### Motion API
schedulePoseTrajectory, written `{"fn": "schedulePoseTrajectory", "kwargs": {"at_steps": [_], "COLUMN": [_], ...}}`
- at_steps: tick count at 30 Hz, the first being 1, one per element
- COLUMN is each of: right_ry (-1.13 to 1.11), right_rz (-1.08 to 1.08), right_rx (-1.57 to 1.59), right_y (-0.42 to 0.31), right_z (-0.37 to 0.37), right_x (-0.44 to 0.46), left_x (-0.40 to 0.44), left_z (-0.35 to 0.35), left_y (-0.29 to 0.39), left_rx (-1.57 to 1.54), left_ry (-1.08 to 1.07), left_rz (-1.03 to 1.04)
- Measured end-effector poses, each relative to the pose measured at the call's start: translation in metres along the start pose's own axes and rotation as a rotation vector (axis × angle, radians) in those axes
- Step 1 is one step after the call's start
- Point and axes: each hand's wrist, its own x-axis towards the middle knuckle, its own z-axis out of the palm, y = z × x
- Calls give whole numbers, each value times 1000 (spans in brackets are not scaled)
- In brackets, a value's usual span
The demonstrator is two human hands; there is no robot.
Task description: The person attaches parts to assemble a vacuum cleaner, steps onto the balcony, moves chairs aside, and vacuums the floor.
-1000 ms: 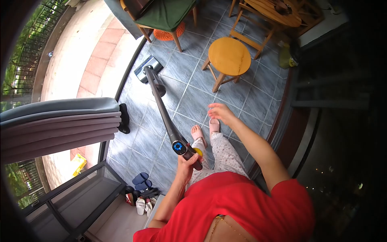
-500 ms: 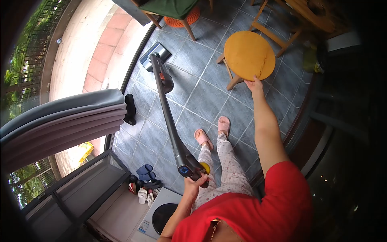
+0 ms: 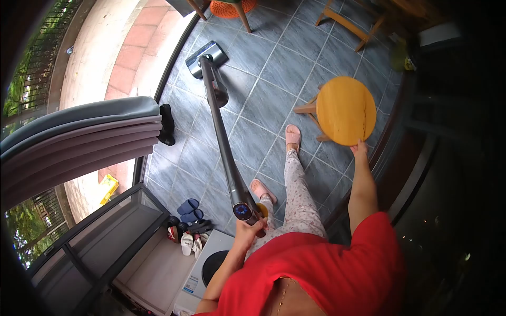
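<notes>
My left hand (image 3: 250,229) is wrapped around the handle of a dark stick vacuum cleaner (image 3: 224,142). A small round display glows blue at the cleaner's near end, and its wide floor head (image 3: 207,58) rests on the tiles by the door threshold. On the right, my right hand (image 3: 360,149) grips the near rim of a round wooden stool (image 3: 345,110). The stool is tilted, its legs pointing left. Some of my right fingers are hidden beneath the seat.
Grey floor tiles (image 3: 266,113) surround my pink slippers. Left are a bunched curtain (image 3: 84,142), a black shoe (image 3: 166,124) and blue slippers (image 3: 190,209). A white appliance (image 3: 196,282) stands at lower left. Wooden furniture legs (image 3: 345,25) and an orange woven seat (image 3: 232,9) are at the back.
My right hand has pulled the stool nearer and to the right, away from the wooden furniture. One foot has stepped forward. The vacuum cleaner stays in my left hand, slightly shifted.
</notes>
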Motion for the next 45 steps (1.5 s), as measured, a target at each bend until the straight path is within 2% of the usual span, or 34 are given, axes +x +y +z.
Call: {"fn": "schedulePoseTrajectory", "kwargs": {"at_steps": [3,6,8,12,14,16,17,18,20,21,22,23,24,25,26,28,29,31,33,36,39,41,43,45], "right_ry": [155,175,335,376,499,230,51,-462,-655,-718,-977,-930,-720,-704,-650,-591,-566,-504,-500,-540,-520,-513,-522,-486], "right_rz": [-7,-18,18,-18,18,-69,-87,-129,80,295,622,679,589,697,829,713,767,832,905,917,847,804,754,671], "right_rx": [86,268,342,350,-189,-441,-412,-707,-647,-614,-404,-352,-438,-372,-334,-379,-358,-295,-194,-224,-135,-76,-59,-52], "right_y": [60,112,143,186,206,268,258,263,308,310,313,344,351,375,407,410,408,411,415,400,378,358,332,297], "right_z": [-112,-170,-193,-208,-185,-101,-8,48,140,171,187,194,195,188,177,160,159,166,177,204,229,252,284,317], "right_x": [-34,-113,-130,-143,-120,-95,-208,-254,-369,-431,-471,-491,-526,-525,-522,-567,-586,-617,-632,-631,-606,-578,-538,-498], "left_x": [-27,-58,-79,-125,-147,-167,-178,-188,-212,-226,-230,-247,-264,-278,-298,-333,-347,-366,-370,-358,-325,-294,-248,-204], "left_z": [-36,-75,-97,-137,-157,-179,-190,-203,-212,-220,-244,-254,-260,-264,-267,-277,-286,-314,-331,-341,-332,-316,-304,-281], "left_y": [-19,-37,-51,-72,-75,-82,-87,-93,-98,-103,-127,-139,-141,-139,-126,-85,-68,-43,-12,21,33,46,54,69], "left_rx": [81,151,170,157,170,152,130,102,179,267,533,531,535,540,604,710,743,929,1084,1193,1173,1147,1225,1122], "left_ry": [50,47,39,4,-36,-85,-136,-177,-143,-106,-158,-143,-107,-77,-67,-44,-25,58,68,103,126,132,110,147], "left_rz": [-22,-28,-17,-68,-123,-65,-23,-41,-42,-55,74,90,86,81,-8,-192,-297,-295,-154,-59,6,-59,269,139]}}
